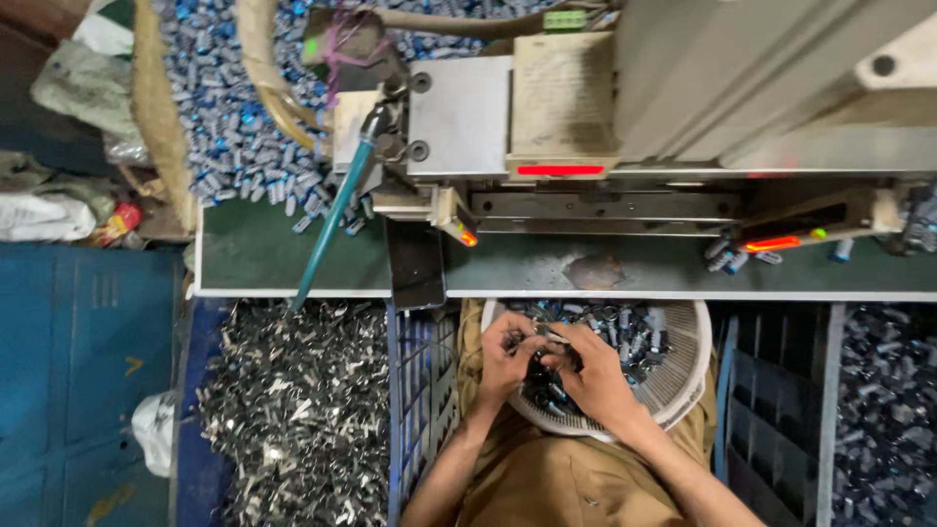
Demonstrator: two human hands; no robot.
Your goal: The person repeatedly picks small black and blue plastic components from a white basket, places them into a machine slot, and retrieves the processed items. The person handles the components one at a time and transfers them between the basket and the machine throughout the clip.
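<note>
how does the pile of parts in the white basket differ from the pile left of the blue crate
The parts in the white basket are dark, stubby cylinders with blue on them; the floor pile is flat, silvery metal scraps. The basket's parts are contained and both hands, left hand and right hand, are in them; the scrap pile lies loose, untouched.

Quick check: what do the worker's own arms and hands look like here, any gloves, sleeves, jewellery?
Both hands are bare: no gloves on the left hand or the right hand. Both forearms are uncovered up to the bottom edge of the frame, so no sleeves show. No watch, ring or band is visible, though the view is small. The only clothing in sight is the tan-brown garment over the lap.
</note>
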